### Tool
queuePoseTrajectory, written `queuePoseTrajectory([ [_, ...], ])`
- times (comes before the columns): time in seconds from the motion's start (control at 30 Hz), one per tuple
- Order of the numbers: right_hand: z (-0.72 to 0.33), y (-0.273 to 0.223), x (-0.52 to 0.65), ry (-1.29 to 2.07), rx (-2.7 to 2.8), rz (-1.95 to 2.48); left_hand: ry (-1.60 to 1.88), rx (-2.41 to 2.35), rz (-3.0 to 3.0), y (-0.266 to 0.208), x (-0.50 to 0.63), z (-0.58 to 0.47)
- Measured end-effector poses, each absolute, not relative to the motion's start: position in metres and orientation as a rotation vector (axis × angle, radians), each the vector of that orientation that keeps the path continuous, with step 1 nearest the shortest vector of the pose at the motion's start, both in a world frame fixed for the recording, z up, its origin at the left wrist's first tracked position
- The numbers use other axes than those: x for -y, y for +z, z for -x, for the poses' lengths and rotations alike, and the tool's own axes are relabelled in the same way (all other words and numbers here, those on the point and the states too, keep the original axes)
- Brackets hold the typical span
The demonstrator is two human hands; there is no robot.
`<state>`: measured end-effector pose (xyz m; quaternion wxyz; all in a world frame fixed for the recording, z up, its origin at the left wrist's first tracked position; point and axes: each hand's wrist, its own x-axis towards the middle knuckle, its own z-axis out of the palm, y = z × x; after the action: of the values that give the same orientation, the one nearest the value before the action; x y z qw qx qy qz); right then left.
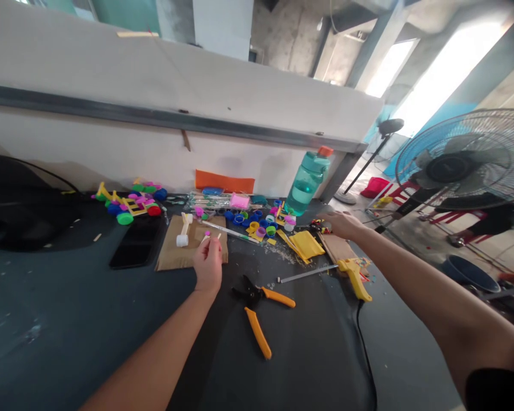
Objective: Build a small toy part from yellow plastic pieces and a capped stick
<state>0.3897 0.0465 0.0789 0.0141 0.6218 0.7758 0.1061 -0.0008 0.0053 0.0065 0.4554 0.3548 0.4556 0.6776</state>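
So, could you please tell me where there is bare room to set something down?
The widest mostly bare patch of table lies left of the left forearm, in front of the phone. A smaller one lies between the pliers and the glue gun cable. It is crowded from the cardboard through the bottle caps to the right hand.

We see a dark, matt tabletop [308, 354], smooth but smudged at the left. The flat sheet of corrugated-looking cardboard [171, 254] reads as dull brown paper stock, while the smartphone [136, 242] beside it has a glossy black face. The pale stick [219, 235] looks to us like bare wood. The bottle caps [239, 219] are smooth plastic; the water bottle [304, 182] is translucent, shiny plastic. We find smooth plastic on the glue gun [354, 278] and on the handles of the pliers [253, 294], whose head looks like dark metal. The orange strip [225, 181] is matt, paper or felt, we cannot tell.
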Motion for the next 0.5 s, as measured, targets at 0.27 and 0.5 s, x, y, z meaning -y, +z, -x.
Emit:
queuePoseTrajectory([
  [0.27,-0.210,0.084,0.091,-0.207,-2.537,-1.945,1.667,-1.118,-0.883,0.003,-0.007,0.000],
  [0.5,-0.143,0.053,0.145,-0.276,-2.337,-1.914,1.668,-1.108,-0.963,0.003,0.000,0.003],
])
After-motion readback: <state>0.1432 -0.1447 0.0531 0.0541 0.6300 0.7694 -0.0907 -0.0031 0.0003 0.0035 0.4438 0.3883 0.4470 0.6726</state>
